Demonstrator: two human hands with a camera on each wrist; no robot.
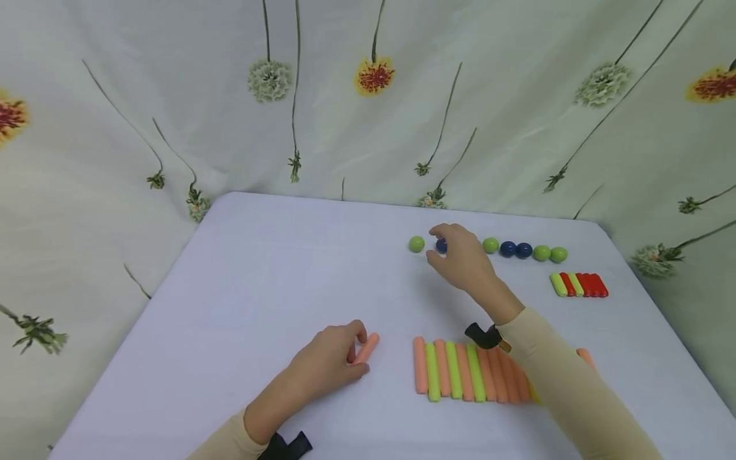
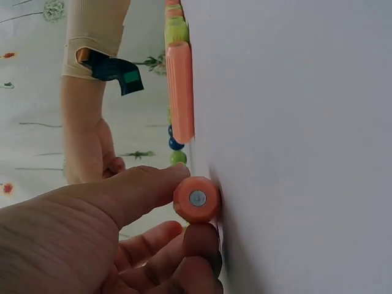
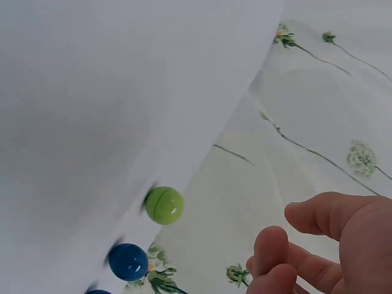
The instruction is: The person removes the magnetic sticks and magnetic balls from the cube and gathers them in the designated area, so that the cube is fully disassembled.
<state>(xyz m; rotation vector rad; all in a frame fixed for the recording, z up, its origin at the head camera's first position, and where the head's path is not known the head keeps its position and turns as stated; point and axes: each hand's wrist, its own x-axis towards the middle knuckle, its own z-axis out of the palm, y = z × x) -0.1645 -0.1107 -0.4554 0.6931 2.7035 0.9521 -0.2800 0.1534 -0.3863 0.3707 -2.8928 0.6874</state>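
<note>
My left hand (image 1: 324,361) pinches a salmon-orange magnetic rod (image 1: 368,348) between thumb and fingers, low over the white table. In the left wrist view the end of this rod shows a round metal disc. Further back, my right hand (image 1: 466,262) hovers above the table with thumb and fingers apart. Nothing is between them in the right wrist view. Near its fingertips in the head view lie a green ball (image 1: 416,244) and a partly covered blue ball (image 1: 441,246).
Salmon and yellow-green rods (image 1: 454,370) lie side by side, partly hidden by my right sleeve. Beyond the right hand runs a line of green and blue balls (image 1: 508,249). Short red and yellow rods (image 1: 591,285) lie at the right. A flowered cloth (image 1: 345,128) hangs behind the table.
</note>
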